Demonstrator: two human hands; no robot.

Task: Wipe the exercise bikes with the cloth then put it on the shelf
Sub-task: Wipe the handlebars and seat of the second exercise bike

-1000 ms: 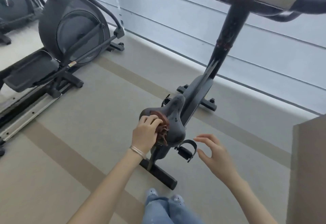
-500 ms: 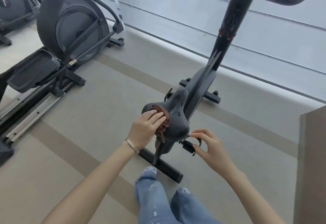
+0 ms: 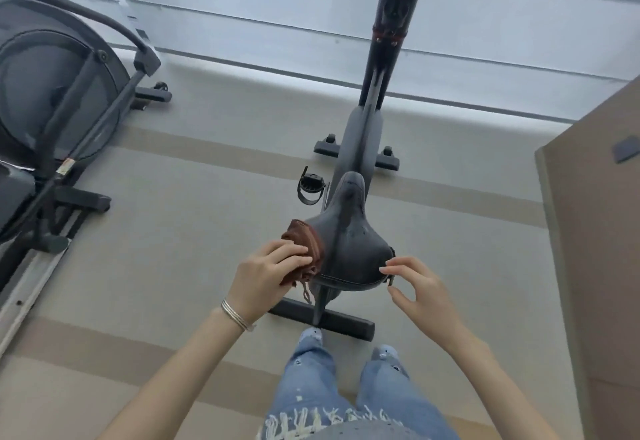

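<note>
A black exercise bike stands straight ahead, its saddle just in front of me. My left hand grips a bunched brown cloth and presses it against the saddle's left rear side. At the saddle's right rear edge, my right hand hovers with fingers spread and holds nothing. The bike's handlebar is cut off by the top of the frame.
A second black machine, an elliptical trainer, stands at the left on its rail. A brown panel, perhaps furniture, rises at the right edge. White window wall runs along the back. My jeans and shoes are just behind the bike's rear foot bar.
I have stepped in behind the bike, so the saddle now sits centred. My right hand has come closer to the saddle's right rear edge. The left hand keeps the cloth on the saddle.
</note>
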